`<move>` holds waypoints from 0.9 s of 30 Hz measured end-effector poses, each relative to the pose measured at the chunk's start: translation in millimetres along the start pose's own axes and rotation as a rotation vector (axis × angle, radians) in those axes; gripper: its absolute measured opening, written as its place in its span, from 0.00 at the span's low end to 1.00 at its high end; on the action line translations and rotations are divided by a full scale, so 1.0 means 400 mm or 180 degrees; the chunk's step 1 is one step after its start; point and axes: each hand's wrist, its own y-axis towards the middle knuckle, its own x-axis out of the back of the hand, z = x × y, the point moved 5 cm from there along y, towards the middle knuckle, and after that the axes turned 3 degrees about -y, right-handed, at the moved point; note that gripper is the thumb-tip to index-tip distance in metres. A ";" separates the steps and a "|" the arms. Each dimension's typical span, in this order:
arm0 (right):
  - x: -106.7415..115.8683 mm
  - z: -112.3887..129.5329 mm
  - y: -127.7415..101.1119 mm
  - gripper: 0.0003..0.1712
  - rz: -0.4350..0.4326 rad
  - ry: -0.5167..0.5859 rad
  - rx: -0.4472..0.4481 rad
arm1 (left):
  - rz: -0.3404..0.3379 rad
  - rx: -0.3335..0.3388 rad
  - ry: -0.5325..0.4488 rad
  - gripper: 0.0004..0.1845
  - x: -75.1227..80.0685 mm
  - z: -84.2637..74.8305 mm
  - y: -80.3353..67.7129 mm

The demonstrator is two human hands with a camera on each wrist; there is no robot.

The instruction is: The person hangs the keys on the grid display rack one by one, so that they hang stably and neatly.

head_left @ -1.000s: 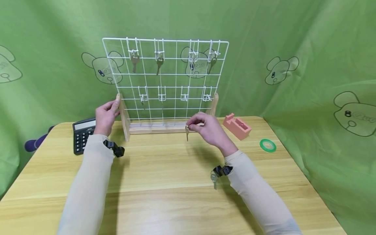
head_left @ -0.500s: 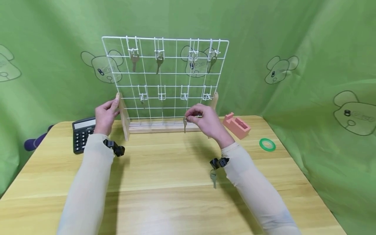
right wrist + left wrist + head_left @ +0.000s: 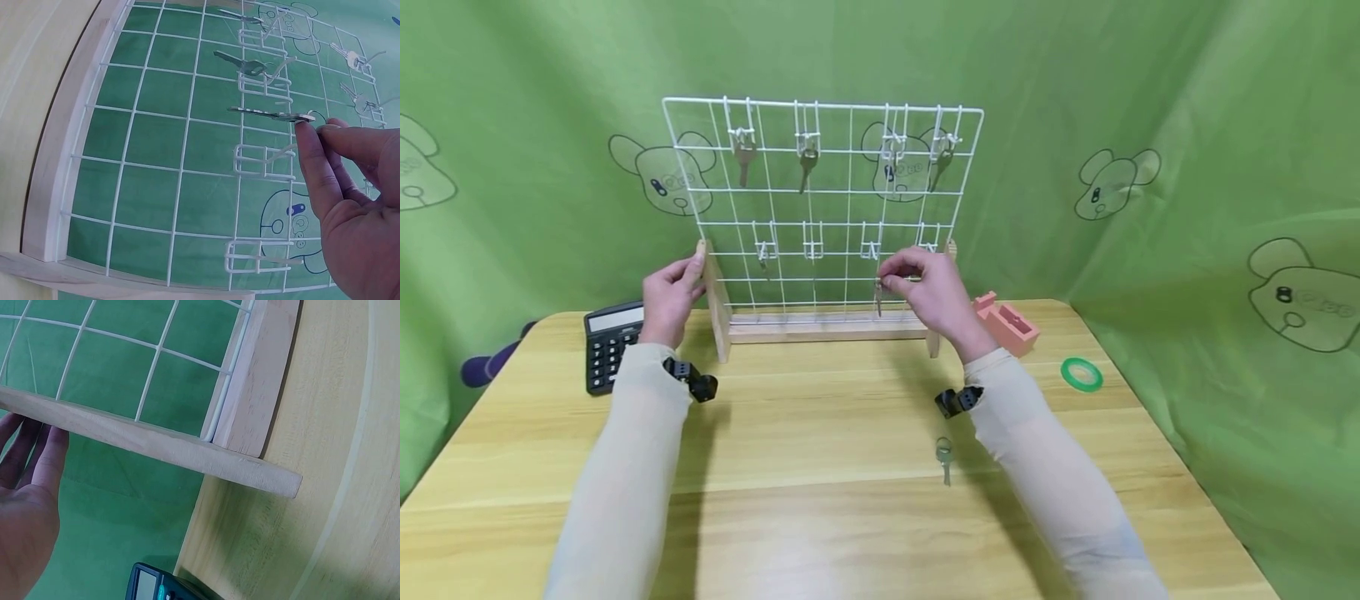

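The wooden worktop [image 3: 820, 433] carried a white wire rack [image 3: 823, 208] standing upright in a wooden base, with a green cloth hung behind it. Keys dangled from hooks along the rack's top row, and a row of hooks ran lower down, one at least with a key on it.

The left hand [image 3: 672, 293] rested against the rack's left wooden upright [image 3: 717, 300]; the left wrist view showed its fingers [image 3: 47, 456] straight and lying along the wood, not wrapped round it.

The right hand [image 3: 928, 292] was raised in front of the lower row, and was the nearer hand to the free hooks. Its thumb and forefinger [image 3: 311, 159] pinched the head of a key [image 3: 877, 293], the other fingers loosely curled behind. In the head view the key hung blade down below the fingers, just under and beside the third hook of the lower row [image 3: 870, 247]. So the hook lay up and slightly left of the fingertips, near but not touching.

Smaller things lay about: a black calculator [image 3: 610, 343] left of the rack, a pink block [image 3: 1006, 323] to its right, a green tape roll [image 3: 1082, 372] further right, and a spare key [image 3: 944, 458] flat on the worktop near the right forearm.
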 end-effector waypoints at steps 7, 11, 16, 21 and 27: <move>0.003 -0.002 0.021 0.08 -0.0017 -0.0036 -0.0152 | 0.0016 -0.0001 0.0006 0.28 -0.003 -0.005 -0.002; -0.001 -0.010 0.032 0.09 -0.0048 0.0013 -0.0222 | 0.0029 0.0022 0.0051 0.28 -0.002 -0.007 -0.005; 0.000 -0.021 0.046 0.09 -0.0187 0.0088 -0.0237 | 0.0022 0.0003 0.0107 0.29 -0.001 -0.007 -0.004; 0.000 -0.032 0.056 0.08 -0.0274 0.0163 -0.0270 | -0.0009 0.0026 0.0168 0.29 0.000 -0.002 -0.002; -0.004 -0.041 0.064 0.08 -0.0356 0.0217 -0.0292 | -0.0016 -0.0013 0.0178 0.30 0.001 0.004 0.004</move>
